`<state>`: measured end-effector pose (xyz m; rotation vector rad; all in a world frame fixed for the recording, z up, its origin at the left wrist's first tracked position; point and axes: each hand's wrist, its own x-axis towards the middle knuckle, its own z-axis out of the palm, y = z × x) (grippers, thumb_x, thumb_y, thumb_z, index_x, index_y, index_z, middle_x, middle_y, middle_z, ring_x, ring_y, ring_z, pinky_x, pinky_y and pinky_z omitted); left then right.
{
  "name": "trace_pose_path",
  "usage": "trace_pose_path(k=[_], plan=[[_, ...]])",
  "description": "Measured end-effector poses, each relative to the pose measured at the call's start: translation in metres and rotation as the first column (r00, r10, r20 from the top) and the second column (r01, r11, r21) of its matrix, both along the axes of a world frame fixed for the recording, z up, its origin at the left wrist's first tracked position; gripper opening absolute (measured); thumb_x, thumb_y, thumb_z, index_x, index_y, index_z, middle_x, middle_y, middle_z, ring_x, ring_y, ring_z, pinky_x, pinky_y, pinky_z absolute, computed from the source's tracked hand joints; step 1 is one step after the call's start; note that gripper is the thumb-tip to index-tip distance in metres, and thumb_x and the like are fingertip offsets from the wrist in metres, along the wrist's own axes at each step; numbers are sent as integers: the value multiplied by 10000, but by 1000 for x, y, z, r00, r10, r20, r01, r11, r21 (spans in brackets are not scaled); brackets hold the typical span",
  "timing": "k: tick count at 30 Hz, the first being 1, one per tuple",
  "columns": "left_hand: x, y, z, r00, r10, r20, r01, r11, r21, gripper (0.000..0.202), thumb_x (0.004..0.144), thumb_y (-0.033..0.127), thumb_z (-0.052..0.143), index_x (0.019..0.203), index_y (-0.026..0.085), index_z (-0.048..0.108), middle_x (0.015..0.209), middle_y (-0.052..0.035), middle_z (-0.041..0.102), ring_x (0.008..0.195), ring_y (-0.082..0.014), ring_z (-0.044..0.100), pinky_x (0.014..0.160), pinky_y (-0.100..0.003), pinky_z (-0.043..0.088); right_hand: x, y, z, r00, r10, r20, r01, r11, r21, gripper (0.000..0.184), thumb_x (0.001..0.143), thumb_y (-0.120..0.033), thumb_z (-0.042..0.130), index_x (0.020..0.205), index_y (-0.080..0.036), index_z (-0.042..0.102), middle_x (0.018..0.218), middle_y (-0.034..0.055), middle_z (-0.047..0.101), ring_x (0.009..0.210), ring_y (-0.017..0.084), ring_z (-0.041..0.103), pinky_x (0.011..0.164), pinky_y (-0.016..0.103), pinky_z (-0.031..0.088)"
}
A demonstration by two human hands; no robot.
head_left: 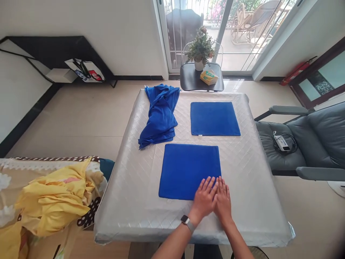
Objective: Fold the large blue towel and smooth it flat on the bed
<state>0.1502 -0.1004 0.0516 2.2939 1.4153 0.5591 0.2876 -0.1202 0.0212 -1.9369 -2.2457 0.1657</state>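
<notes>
A blue cloth [188, 169] lies spread flat on the table near me. My left hand [205, 198] rests flat on its lower right corner, fingers stretched out. Right beside it, touching it, my right hand [223, 199] lies with straight fingers over the cloth's right edge and the table cover. Neither hand grips anything. Farther back on the right is a second blue cloth [215, 118], flat, with a small white tag on its near edge. A crumpled pile of blue cloth [161, 117] sits at the back left of the table.
A silvery quilted cover [134, 201] drapes the table. Behind it, a black chair [185, 77] bears a potted plant [199, 50] and a yellow tissue pack [208, 77]. A grey armchair [280, 144] stands at the right; yellow fabric [56, 198] lies at the left.
</notes>
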Motion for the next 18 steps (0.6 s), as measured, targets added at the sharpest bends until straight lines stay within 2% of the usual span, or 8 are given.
trace_pose_path(k=[3,6,10,14,16,18], plan=[[30,-6,-1,998,46,-53,-45,999,18,626,966,385,417,1543,271,202,1610,15,198,1486,-214,177,1211,-439,251,3,1,2,999,35,-2,-35,999,1,697,962,-225,314,1555,-170,-48,1629,88,100,1483,270,158,1183,489,212],[22,-6,-3,983,128,-134,-125,992,31,626,972,412,420,1539,286,187,1609,15,213,1480,-218,206,1209,-446,226,4,3,1,1000,27,5,-27,1000,9,680,978,-240,300,1551,-147,-53,1622,110,116,1480,273,171,1182,495,197],[-23,-13,-6,923,283,-262,-288,957,19,583,992,396,388,1533,310,189,1606,3,238,1477,-212,218,1202,-459,218,2,5,0,1000,-3,5,3,1000,15,680,1008,-341,303,1547,-106,-38,1601,150,190,1477,266,187,1180,484,189],[-86,-31,-11,781,530,-330,-548,835,44,573,1012,363,312,1544,259,129,1619,-58,198,1492,-243,149,1194,-530,191,1,5,-1,1000,-14,-8,14,1000,20,644,1019,-365,275,1552,-125,5,1600,133,210,1480,253,179,1183,478,178],[-116,-43,-15,747,582,-321,-602,797,44,585,1014,373,293,1547,244,88,1625,-70,174,1494,-247,135,1191,-536,198,2,4,-2,1000,-19,-4,19,999,28,637,1020,-373,272,1553,-134,19,1603,123,203,1480,253,177,1184,477,175],[-138,-55,-20,762,576,-297,-598,802,22,603,1012,391,297,1548,241,63,1630,-67,159,1492,-242,146,1191,-518,214,2,5,-4,1000,-17,12,17,999,35,640,1019,-375,275,1553,-135,15,1605,115,199,1481,250,176,1186,472,175]])
